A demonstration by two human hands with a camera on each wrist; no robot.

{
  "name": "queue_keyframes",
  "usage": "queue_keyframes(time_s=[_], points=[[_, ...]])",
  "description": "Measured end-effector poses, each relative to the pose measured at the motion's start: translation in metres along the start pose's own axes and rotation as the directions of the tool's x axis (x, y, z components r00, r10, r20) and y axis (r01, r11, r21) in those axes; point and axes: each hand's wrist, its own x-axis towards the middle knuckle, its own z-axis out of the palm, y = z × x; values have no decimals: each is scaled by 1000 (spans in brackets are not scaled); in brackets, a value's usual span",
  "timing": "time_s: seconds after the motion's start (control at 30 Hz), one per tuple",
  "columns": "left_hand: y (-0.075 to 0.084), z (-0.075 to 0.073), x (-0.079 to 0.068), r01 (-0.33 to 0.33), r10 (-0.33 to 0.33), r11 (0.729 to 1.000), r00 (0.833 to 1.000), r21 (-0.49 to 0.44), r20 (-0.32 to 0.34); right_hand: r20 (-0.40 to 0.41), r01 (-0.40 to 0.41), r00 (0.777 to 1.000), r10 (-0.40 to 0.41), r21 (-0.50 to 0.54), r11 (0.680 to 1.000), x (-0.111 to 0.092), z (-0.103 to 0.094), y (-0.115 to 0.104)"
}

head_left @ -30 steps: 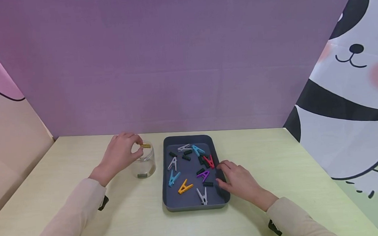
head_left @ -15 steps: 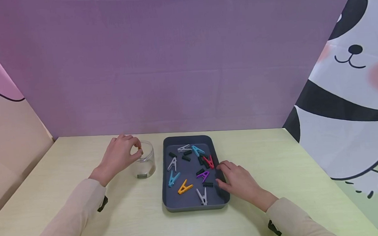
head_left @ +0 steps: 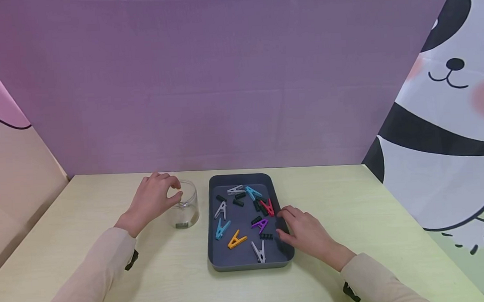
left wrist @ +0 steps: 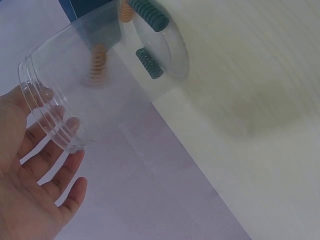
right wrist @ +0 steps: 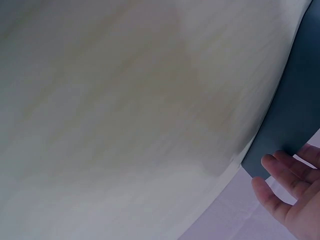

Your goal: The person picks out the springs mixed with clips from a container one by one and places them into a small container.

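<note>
My left hand point(head_left: 152, 199) is at the mouth of a clear jar point(head_left: 190, 204), thumb and forefinger apart with nothing between them. Inside the jar, in the left wrist view, a blurred yellow-orange coil spring point(left wrist: 98, 66) hangs in mid-space. Dark green coil springs point(left wrist: 150, 63) and another orange spring point(left wrist: 126, 12) lie toward the jar's bottom. My right hand point(head_left: 305, 232) rests its fingers on the right rim of a dark grey tray point(head_left: 248, 266); in the right wrist view the fingertips point(right wrist: 270, 162) touch the tray's side.
Spring clips lie scattered in the tray: yellow point(head_left: 236, 239), purple point(head_left: 260, 224), red point(head_left: 268, 207), blue and grey ones. Several dark coil springs point(head_left: 266, 236) lie among them. A purple cloth point(head_left: 222, 79) hangs behind the table's back edge.
A yellow coil spring, pinched in my left fingers over the jar a second ago, has been let go and is inside the jar. The right hand and tray stay put.
</note>
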Motion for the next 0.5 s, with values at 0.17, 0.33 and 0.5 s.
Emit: queue_keyframes(time_s=[0.17,0.33,0.5], points=[[0,0,0,4,-4,1000,1000,-5,1,1,2,1000,-2,0,1000,0,0,0],[-1,0,0,2,-2,1000,1000,0,0,-8,8,1000,-8,-3,1000,0,0,1],[-1,1,0,-8,8,1000,1000,6,-11,-14,15,1000,-15,2,1000,0,0,1]])
